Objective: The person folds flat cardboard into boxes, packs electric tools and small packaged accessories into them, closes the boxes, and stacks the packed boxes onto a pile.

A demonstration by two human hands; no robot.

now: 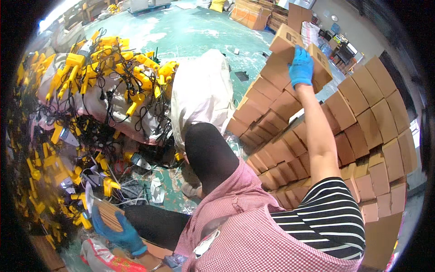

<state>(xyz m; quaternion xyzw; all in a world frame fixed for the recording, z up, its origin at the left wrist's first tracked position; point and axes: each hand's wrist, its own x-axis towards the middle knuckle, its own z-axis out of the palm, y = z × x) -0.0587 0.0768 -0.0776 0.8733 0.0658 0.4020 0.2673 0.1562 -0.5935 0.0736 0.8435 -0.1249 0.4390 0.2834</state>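
Observation:
My right hand (301, 68), in a blue glove, reaches out to the top of a stack of brown cardboard boxes. Its fingers grip a small cardboard box (320, 68) at the upper end of the stack, beside another box (284, 40). At the lower left my left hand (120, 233), also gloved in blue, is closed around a brown ribbed piece that looks like cardboard (108, 215). The piece's far end lies close to yellow heat-gun-like tools (81, 199) with black cords. My left fingertips are partly hidden.
Many yellow corded tools (108, 50) are heaped on sacks at the left. A white sack (201, 86) stands in front of my knee. Rows of cardboard boxes (376, 122) rise at my right. A red-and-white bag (104, 256) lies below my left hand. Green floor (195, 34) stretches beyond.

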